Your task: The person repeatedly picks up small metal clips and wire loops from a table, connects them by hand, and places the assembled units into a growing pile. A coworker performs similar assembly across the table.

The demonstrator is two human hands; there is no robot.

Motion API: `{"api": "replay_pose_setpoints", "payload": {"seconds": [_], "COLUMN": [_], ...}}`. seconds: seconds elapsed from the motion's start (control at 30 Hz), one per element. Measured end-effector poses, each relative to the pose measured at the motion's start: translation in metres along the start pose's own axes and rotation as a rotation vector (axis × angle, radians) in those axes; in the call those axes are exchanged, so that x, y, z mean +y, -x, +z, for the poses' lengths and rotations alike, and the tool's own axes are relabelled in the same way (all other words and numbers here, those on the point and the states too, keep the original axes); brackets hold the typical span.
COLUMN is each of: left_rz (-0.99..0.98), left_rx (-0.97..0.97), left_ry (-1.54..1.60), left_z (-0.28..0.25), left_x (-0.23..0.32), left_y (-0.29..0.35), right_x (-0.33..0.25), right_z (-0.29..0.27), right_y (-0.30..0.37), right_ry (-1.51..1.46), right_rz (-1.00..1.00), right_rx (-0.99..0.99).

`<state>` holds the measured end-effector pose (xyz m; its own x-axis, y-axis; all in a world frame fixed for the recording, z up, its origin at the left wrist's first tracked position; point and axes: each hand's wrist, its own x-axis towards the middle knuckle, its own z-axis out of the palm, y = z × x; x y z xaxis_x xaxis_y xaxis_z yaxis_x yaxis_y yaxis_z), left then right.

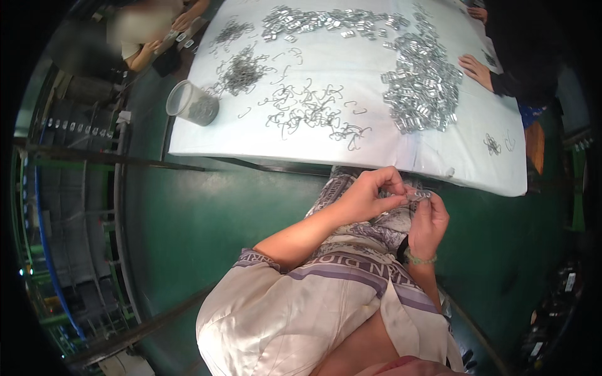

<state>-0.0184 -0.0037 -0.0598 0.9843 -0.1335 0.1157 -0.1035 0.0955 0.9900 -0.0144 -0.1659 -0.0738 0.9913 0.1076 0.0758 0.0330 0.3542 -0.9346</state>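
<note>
Just off the table's near edge, above my lap, my two hands meet. My right hand [431, 220] is closed, pinching a small silver metal buckle [419, 195] between thumb and fingers. From the left, my left hand [371, 195] reaches it with thumb and forefinger pressed together at the buckle's side; what sits between those fingertips is too small to make out. Loose bent wire hooks [310, 109] are scattered on the table in front of me. A large heap of similar silver buckles [421, 84] lies farther right.
The white-covered table [251, 139] also bears a dense wire pile [243, 74], a tilted clear plastic tub [199, 106], more buckles [313, 22] along the back and a small wire cluster [492, 145]. One co-worker's hand [476, 72] rests at the right edge; another person [147, 31] works at the far left.
</note>
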Motion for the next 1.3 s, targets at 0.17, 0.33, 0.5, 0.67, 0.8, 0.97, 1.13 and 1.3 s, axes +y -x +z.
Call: {"api": "replay_pose_setpoints", "payload": {"seconds": [0.17,0.33,0.5,0.67,0.8,0.97,1.13,1.3], "left_rz": [-0.060,-0.043,-0.089,-0.291,-0.190,-0.388,-0.378,-0.320], "left_rx": [0.141,0.698,0.725,0.503,0.313,0.230,0.239,0.370], "left_ry": [-0.365,-0.849,-1.394,-1.744,-1.949,-2.020,-1.973,-1.955], "left_z": [-0.054,-0.173,-0.265,-0.284,-0.281,-0.300,-0.313,-0.278], "left_x": [0.001,-0.032,-0.039,-0.045,-0.059,-0.064,-0.059,-0.036], "left_y": [-0.006,-0.021,-0.048,-0.081,-0.103,-0.112,-0.107,-0.109], "right_x": [0.006,0.003,0.004,-0.002,-0.004,-0.007,0.000,-0.016], "right_z": [-0.011,-0.013,-0.015,-0.010,-0.013,-0.009,-0.026,-0.021], "right_y": [0.004,0.005,0.008,0.013,0.017,0.022,-0.001,0.010], "right_ry": [-0.075,-0.049,0.014,0.065,0.154,0.157,0.064,0.193], "right_rz": [0.004,0.004,0.046,0.079,0.092,0.101,-0.021,-0.100], "right_rx": [-0.056,-0.028,-0.021,-0.024,0.061,0.133,-0.022,0.028]}}
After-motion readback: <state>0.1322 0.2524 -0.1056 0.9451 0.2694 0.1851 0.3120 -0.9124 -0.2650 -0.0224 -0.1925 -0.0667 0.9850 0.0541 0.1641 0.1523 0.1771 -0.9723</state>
